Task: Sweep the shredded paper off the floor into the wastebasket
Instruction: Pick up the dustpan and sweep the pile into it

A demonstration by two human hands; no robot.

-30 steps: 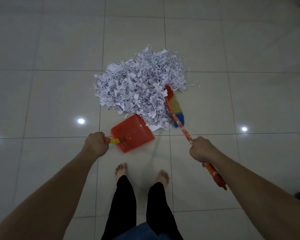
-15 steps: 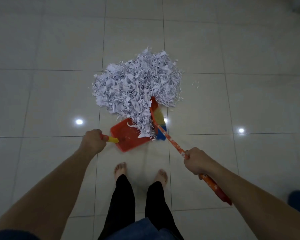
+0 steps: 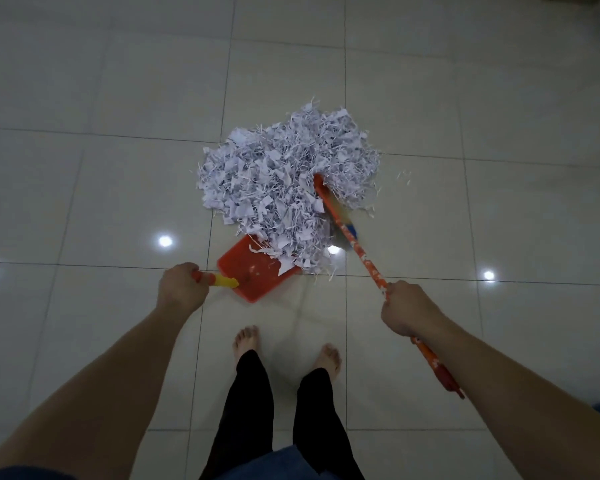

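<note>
One pile of shredded paper (image 3: 284,188) on the floor (image 3: 84,168), white, thin curly strips mixed with bigger ragged flakes, fluffy mound just above frame center. A few stray strips at its 3 o'clock edge. One dustpan (image 3: 253,271), red plastic, flat and squarish, with a yellow-and-orange handle; it sits at the pile's 6 o'clock, the pile's near edge spilling onto the pan's far lip. One broom (image 3: 347,233), long orange patterned stick, head with yellowish and blue bristles, dug into the pile's 4 o'clock side, partly buried. Two hands. Left hand (image 3: 182,289) fingers curled tight round the dustpan handle, at the pan's 9 o'clock. Right hand (image 3: 407,308) fist wrapped round the broom stick partway up, the stick's end poking out behind toward 5 o'clock. Two bare feet (image 3: 246,341) at 6 o'clock, black trousers. Floor is glossy pale square tile with dark grout lines, four round light reflections showing. No wastebasket in frame.
</note>
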